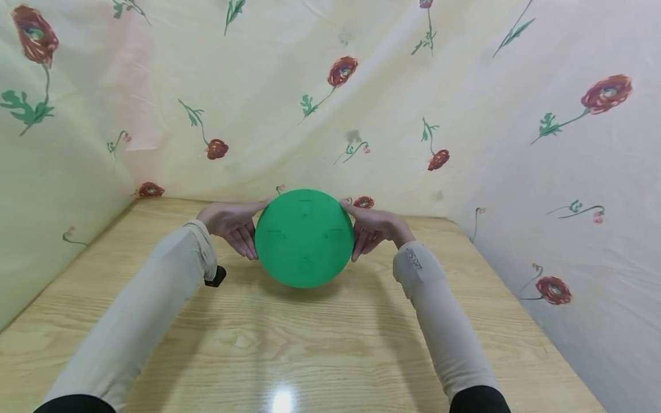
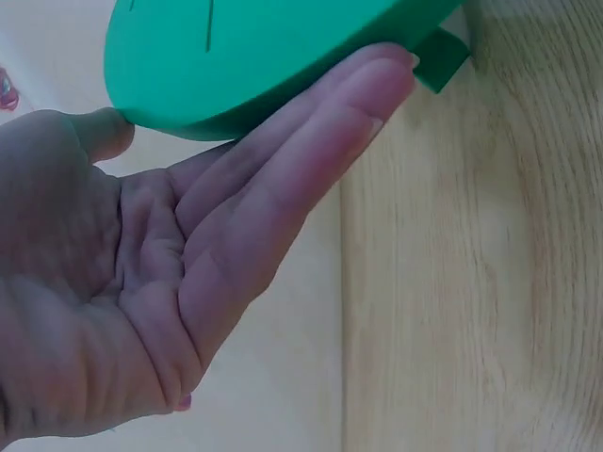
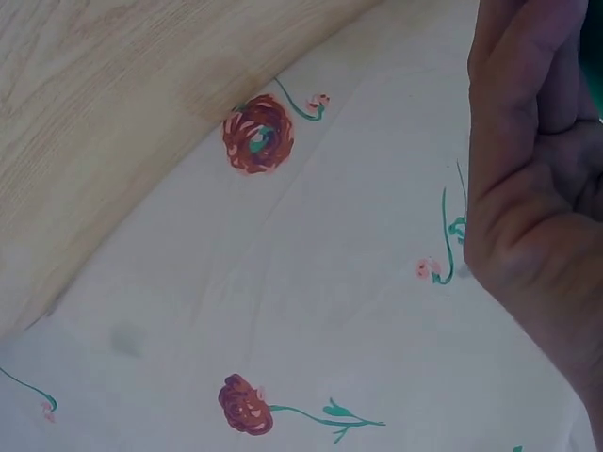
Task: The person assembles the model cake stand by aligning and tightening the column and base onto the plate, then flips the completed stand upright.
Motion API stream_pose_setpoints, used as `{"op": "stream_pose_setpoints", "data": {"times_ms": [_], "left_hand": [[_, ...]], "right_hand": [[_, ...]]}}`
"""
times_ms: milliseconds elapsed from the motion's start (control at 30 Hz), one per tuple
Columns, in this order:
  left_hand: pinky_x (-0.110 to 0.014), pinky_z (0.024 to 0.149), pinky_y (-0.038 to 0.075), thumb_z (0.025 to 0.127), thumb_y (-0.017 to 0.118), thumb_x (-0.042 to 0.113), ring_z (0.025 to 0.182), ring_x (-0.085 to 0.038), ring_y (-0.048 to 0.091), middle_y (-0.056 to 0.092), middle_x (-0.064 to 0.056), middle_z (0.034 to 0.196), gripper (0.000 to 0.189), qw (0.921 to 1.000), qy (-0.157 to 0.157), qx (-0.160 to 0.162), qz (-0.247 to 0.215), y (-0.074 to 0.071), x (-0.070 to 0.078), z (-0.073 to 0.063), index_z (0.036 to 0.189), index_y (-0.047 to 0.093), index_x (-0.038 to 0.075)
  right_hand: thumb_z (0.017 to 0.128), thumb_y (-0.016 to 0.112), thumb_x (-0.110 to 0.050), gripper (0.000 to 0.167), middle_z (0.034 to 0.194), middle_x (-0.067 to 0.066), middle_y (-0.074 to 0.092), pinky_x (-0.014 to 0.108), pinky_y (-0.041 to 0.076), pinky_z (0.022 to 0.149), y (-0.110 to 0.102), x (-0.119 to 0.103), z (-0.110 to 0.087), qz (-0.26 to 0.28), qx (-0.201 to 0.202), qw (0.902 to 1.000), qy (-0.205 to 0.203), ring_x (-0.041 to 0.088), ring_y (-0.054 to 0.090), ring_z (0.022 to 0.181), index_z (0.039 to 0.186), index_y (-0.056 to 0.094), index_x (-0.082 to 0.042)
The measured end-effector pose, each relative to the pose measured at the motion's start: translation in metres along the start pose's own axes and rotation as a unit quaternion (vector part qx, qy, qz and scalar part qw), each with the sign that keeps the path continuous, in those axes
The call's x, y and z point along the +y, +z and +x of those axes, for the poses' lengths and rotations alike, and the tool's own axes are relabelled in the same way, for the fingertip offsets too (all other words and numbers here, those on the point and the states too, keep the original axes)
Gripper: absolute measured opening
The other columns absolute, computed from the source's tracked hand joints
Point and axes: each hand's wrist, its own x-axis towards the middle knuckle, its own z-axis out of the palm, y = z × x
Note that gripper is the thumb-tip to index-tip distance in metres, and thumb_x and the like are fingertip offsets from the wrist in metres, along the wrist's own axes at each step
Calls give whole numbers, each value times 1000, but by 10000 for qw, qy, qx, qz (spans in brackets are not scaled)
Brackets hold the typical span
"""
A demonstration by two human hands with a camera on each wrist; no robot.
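A round green disc [image 1: 304, 238] with thin line marks and tiny characters on its face stands tilted up towards me at the middle back of the table. My left hand [image 1: 232, 223] holds its left edge, thumb at the upper rim and fingers along the side. In the left wrist view the fingers of that hand [image 2: 236, 207] run nearly straight along the disc's thick rim [image 2: 254, 104], and a small green tab [image 2: 441, 58] sticks out beyond them. Opposite, my right hand [image 1: 374, 226] holds the right edge the same way. The right wrist view shows only part of this hand [image 3: 537, 160].
Under the disc lies a light wood-grain table [image 1: 310, 350]. Cloth with a red flower print [image 1: 268, 103] hangs along the table's back and sides. A black piece [image 1: 216, 277] sits at the left wrist.
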Motion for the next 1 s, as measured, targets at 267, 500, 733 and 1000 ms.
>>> {"op": "stream_pose_setpoints", "data": {"times_ms": [267, 500, 733, 1000], "left_hand": [[-34, 75, 63, 106, 17, 67, 75, -24, 76, 76, -21, 88, 97, 9995, -12, 297, 128, 0, 3, 5, 108, 71, -15], [-32, 71, 62, 107, 28, 63, 70, -21, 75, 75, -16, 80, 84, 9982, 66, 592, 45, 2, 1, 8, 97, 71, -9], [-28, 68, 61, 111, 29, 54, 66, -16, 73, 74, -11, 75, 74, 9973, 236, 693, -5, 3, -1, 12, 91, 69, -5], [-27, 68, 60, 110, 38, 50, 65, -15, 71, 72, -9, 75, 64, 9974, 91, 709, 29, 5, 0, 17, 97, 68, -5]], "right_hand": [[104, 19, -73, 99, 74, 18, 75, 33, 61, 69, -5, 2, 4, 105, 75, 9998, 173, 24, 76, 72, 92, 75, 8], [103, 22, -73, 97, 71, 15, 74, 32, 62, 67, -6, 7, 11, 247, 140, 9995, 122, 20, 75, 65, 92, 75, 7], [108, 26, -64, 84, 71, 14, 74, 30, 60, 64, -4, 15, 16, 366, 296, 9988, 144, 19, 73, 63, 90, 72, 4], [104, 44, -63, 72, 73, 16, 74, 33, 61, 63, 1, 21, 21, 532, 469, 9975, 52, 20, 71, 60, 86, 71, 2]]}}
